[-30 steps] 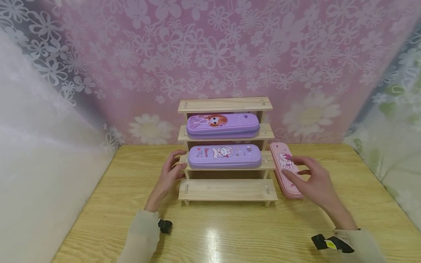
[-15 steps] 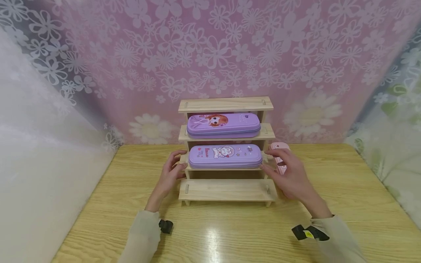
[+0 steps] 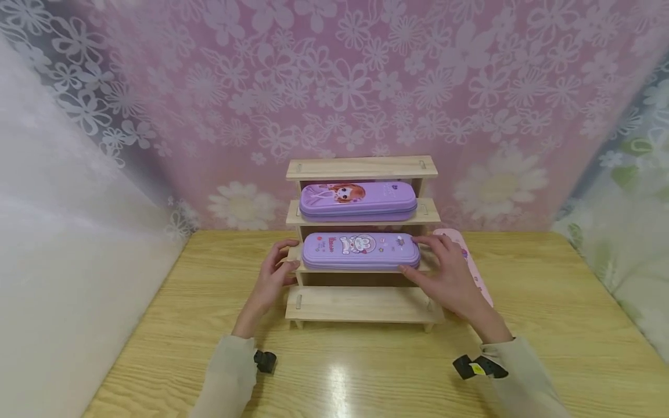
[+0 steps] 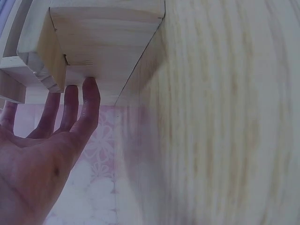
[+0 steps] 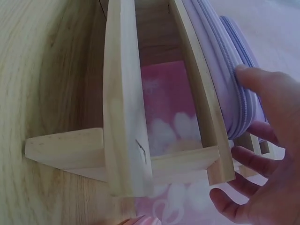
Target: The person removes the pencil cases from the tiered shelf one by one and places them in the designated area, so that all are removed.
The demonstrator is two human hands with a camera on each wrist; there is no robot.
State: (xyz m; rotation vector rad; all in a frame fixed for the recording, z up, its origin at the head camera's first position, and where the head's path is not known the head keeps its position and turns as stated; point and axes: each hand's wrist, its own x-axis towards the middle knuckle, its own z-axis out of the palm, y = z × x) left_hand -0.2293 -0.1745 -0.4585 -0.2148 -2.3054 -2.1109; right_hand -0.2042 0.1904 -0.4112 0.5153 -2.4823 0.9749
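Note:
A four-step wooden display rack [image 3: 355, 305] stands on the table. On its second step from the bottom lies a lilac pencil case [image 3: 360, 251] with a bunny print. My right hand [image 3: 449, 278] holds this case by its right end, thumb at the front and index finger towards the back. In the right wrist view the thumb presses the zipped side of the lilac case [image 5: 220, 79], the other fingers beside the rack. My left hand [image 3: 269, 278] grips the left end of the same step. The left wrist view shows its fingers [image 4: 90, 103] against the rack's side.
A purple pencil case [image 3: 360, 203] with a girl print lies on the step above. To the rack's right, a pink pencil case [image 3: 475, 276] rests on the wooden table [image 3: 334, 360], partly behind my right hand. A pink flowered backdrop [image 3: 334, 87] rises behind the rack.
My right hand has moved left from the pink pencil case to the right end of the lilac one and taken hold of it. My left hand has stayed at the rack.

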